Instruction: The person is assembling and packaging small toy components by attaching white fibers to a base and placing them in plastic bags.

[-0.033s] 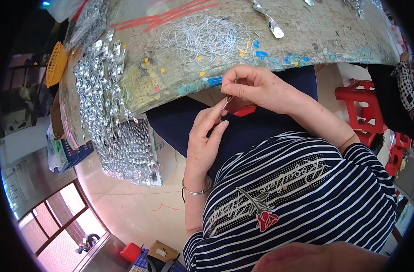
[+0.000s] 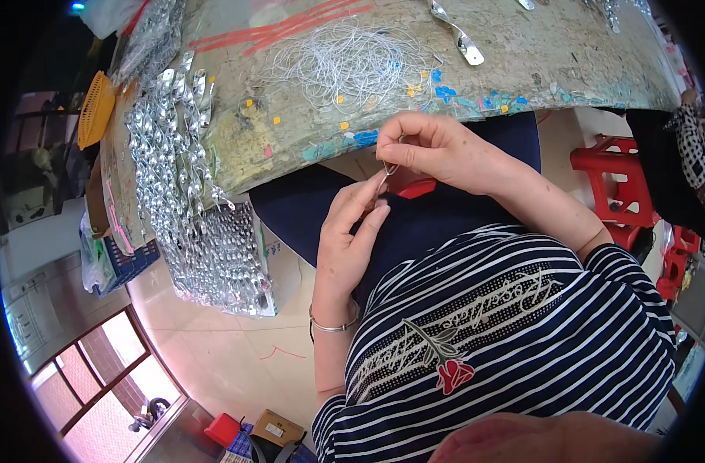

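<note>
My right hand [image 2: 437, 150] and my left hand [image 2: 351, 243] meet just below the table's near edge, over my dark blue lap. Between their fingertips is a small silver metal piece [image 2: 387, 173]. The right hand pinches its top and the left thumb and forefinger close on its lower end. A red object [image 2: 415, 187] shows just under the hands, mostly hidden. A tangle of white thread [image 2: 352, 62] lies on the worn table [image 2: 537, 69] right above my hands. A thin bangle [image 2: 333, 326] circles my left wrist.
A heap of shiny silver pieces [image 2: 186, 177] covers the table's left end and hangs over its edge. One silver piece [image 2: 462, 37] lies at the far side. Red plastic stools [image 2: 615, 174] stand at the right, an orange basket [image 2: 94, 108] at the far left.
</note>
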`<state>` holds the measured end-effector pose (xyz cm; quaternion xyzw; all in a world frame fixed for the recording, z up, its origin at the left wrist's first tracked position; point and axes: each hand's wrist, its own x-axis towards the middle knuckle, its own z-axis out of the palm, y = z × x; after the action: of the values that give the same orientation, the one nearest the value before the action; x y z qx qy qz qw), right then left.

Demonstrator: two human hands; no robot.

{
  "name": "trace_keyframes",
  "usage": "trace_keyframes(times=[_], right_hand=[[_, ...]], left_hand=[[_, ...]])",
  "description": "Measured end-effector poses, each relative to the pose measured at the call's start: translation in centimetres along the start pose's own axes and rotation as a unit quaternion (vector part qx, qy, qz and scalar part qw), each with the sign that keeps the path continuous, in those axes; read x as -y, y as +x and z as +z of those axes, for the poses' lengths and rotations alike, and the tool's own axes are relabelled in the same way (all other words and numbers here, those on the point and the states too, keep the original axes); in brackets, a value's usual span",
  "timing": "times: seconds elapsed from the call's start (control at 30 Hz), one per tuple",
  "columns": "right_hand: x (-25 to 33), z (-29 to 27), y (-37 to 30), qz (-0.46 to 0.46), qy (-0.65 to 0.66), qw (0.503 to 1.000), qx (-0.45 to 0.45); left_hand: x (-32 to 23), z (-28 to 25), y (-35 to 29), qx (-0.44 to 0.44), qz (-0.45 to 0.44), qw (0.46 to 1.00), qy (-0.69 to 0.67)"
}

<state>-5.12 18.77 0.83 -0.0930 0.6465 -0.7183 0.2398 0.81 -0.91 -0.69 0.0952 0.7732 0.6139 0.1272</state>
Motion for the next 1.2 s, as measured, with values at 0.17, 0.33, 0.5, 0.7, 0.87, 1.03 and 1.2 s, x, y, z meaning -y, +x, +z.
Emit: trace_keyframes(times=[0.17,0.33,0.5,0.7,0.87,1.03,1.2], right_hand=[[-0.5,0.3,-0.1,0.044,0.043,0.997,0.042],[-0.5,0.8,0.0,0.014,0.027,0.998,0.046],[-0.1,0.5,-0.4,0.023,-0.063,0.996,0.062],[-0.5,-3.3,-1.6,-0.119,-0.339,0.932,0.049],[0.5,-6.5,-2.6,-0.104,-0.339,0.933,-0.056],[1.8,-7.3,-3.1,-0.046,-0.262,0.956,-0.12],[3.0,-4.4,-2.1,-0.146,-0.282,0.944,-0.088]], left_hand=[[-0.4,0.3,0.9,-0.034,-0.003,0.981,-0.189],[-0.3,1.0,1.3,-0.073,-0.039,0.976,-0.202],[-0.4,0.2,0.7,-0.095,-0.062,0.975,-0.193],[0.9,-2.6,-1.0,-0.169,-0.087,0.972,-0.137],[2.4,-3.8,-2.1,-0.204,-0.095,0.967,-0.122],[2.7,-3.1,-1.8,-0.202,-0.1,0.961,-0.158],[1.0,-2.1,-0.4,-0.14,-0.074,0.976,-0.151]])
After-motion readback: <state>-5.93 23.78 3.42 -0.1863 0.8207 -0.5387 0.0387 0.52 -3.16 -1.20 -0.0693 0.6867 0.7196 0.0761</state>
